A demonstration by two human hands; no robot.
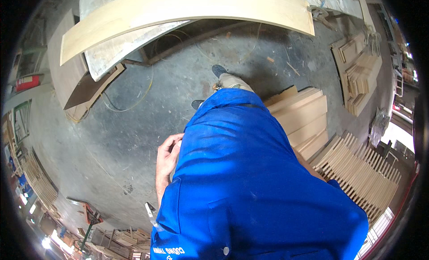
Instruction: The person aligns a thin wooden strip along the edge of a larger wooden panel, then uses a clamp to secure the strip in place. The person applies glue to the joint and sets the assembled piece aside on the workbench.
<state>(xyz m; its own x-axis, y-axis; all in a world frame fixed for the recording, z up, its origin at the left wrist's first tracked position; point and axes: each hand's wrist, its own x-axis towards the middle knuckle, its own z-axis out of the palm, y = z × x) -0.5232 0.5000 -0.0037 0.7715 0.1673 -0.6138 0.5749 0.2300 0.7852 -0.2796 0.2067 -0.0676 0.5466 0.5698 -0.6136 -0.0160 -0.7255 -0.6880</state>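
My left hand [168, 153] hangs beside the hip of my blue work shirt [241, 170], its fingers curled inward against the cloth. The shirt covers the fingertips, so what they hold, if anything, is hidden. Of my right arm only a strip of bare forearm [308, 164] shows past the shirt's right side; the hand itself is out of sight. Ahead of me a long pale wooden board [187, 7] lies across a worktable [107, 59] with a whitish top. Neither arm reaches to it.
Stacked boards [304, 112] stand close on my right, with a row of wooden slats [357, 170] behind them. Farther right is another pile of planks [359, 76]. A thin hose [129, 109] curves over the concrete floor [134, 148]. A brown panel box [80, 90] stands left of the table.
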